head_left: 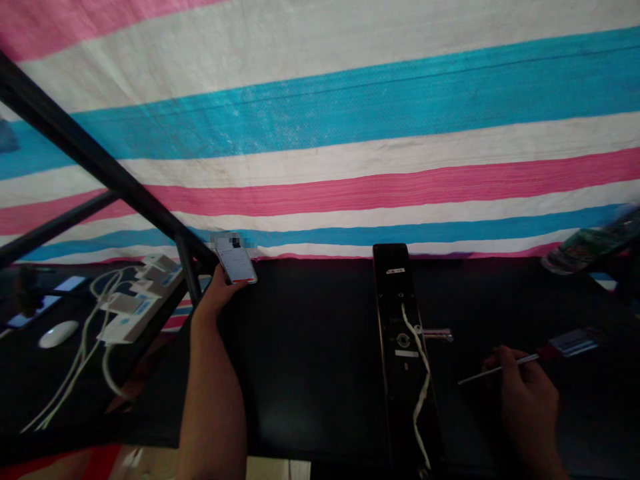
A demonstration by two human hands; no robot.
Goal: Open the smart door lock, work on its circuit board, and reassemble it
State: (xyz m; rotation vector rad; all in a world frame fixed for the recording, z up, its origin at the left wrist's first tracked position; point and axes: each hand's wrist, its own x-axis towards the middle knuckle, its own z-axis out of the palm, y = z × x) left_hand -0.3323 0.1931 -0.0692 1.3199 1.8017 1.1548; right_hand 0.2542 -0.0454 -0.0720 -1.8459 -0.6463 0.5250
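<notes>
My left hand (219,291) is closed round the lower left edge of a smartphone (237,263), whose lit screen is tilted toward me at the table's far edge. My right hand (525,397) grips a screwdriver (500,371) by its thin metal shaft, with the tip pointing left. A reddish part, likely its handle, extends to the right, blurred. Between my hands lies a long black door lock panel (395,407), with a white cable (423,387) running along it. A small pinkish metallic piece (437,334) touches or lies close to its right side.
On the left, a white power strip (131,327) with plugs and cables lies beside a white mouse (59,334). A black metal frame (100,163) slants across that side. A plastic bottle (575,250) lies at the back right. Striped sheeting (320,133) hangs behind the black table (310,373).
</notes>
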